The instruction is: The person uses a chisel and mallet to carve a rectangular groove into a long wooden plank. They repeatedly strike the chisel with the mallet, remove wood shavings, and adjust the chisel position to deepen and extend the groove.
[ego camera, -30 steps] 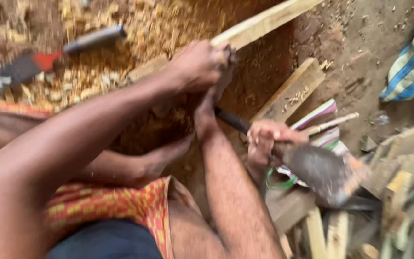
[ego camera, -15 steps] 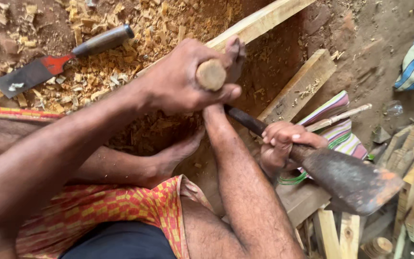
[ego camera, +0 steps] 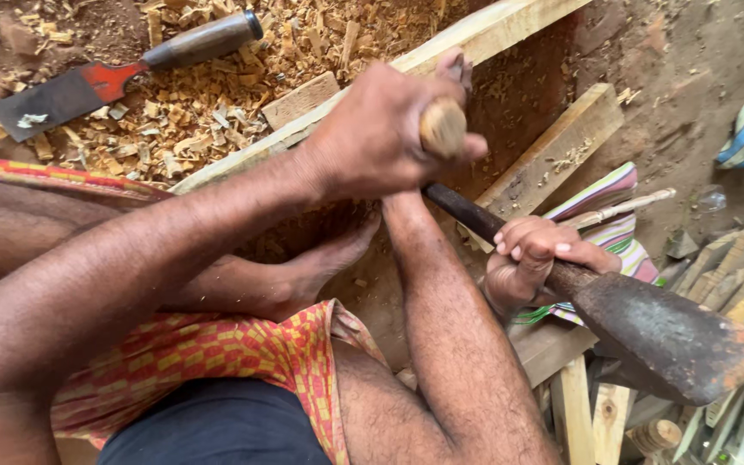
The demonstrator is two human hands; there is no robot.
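Down on the dirt floor, over a lap draped in red-and-yellow checked cloth [ego camera: 217,362]:
Left hand: left hand [ego camera: 381,138] wrapped tight round a short wooden peg [ego camera: 443,127], whose round end pokes up between thumb and fingers.
Right hand: right hand [ego camera: 531,263] clamped on the dark handle [ego camera: 467,211] of a hatchet, just behind its head.
Blade: the rusty hatchet blade [ego camera: 673,340] hangs low right, above a jumble of cut wood offcuts [ego camera: 596,413].
Peg's place: high above the long plank [ego camera: 475,39] (not touching it, as far as I can tell).
Foot: one bare foot [ego camera: 320,263] rests beside the plank.
Far left: a broad chisel [ego camera: 96,82] lies on a heap of wood chips [ego camera: 200,120].
Containers: I can see none; chips lie loose on the ground.
Behind the hatchet: striped fabric [ego camera: 604,215].
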